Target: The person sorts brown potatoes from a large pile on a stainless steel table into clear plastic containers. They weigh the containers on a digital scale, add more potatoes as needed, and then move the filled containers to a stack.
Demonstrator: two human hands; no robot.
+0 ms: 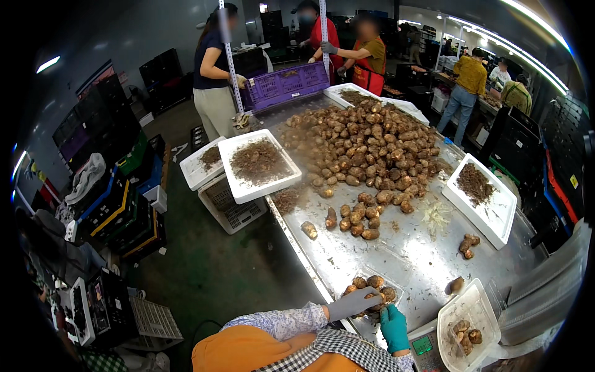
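My left hand, in a grey glove, reaches over a small heap of brown taro corms near the table's front edge. Its fingers are bent around a taro on the heap's near side. Close beside it, my right hand in a teal glove is closed against the heap's near right side; what its fingers pinch, if anything, is hidden. What looks like a clear plastic tray shows at the heap's right edge. Right of my right hand stands a scale carrying a white tub with several taros inside.
A large taro pile covers the far table. White trays with root scraps stand at both sides. Loose taros lie about. Co-workers stand beyond, near a purple crate. Stacked crates are at left.
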